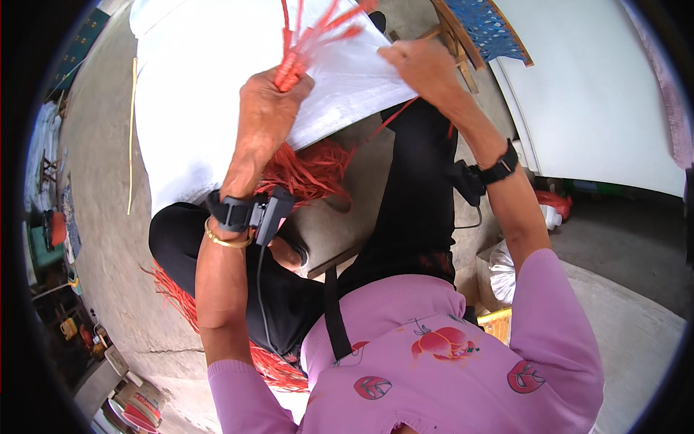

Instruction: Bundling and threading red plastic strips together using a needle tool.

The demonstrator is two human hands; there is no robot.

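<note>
My left hand [267, 108] is closed around a bundle of red straw-like strands [290, 71]. The strands are wrapped tightly just above my fist and fan out, blurred, toward the top edge. To its right, my right hand [426, 69] is closed with its fingertips pinched over the white sheet; what they hold is too small to make out. A thin red strand [396, 117] crosses the sheet's edge below that hand. A white sheet-covered surface [195, 94] lies under both hands. Below my left wrist hangs a thick heap of loose red strands [307, 173].
More red strands [177, 296] lie beside my left leg. A wooden seat with blue fabric [488, 29] stands at the far right, near a large white panel [593, 94]. A thin yellow stick [132, 137] is at the left. Buckets [134, 416] stand at the lower left.
</note>
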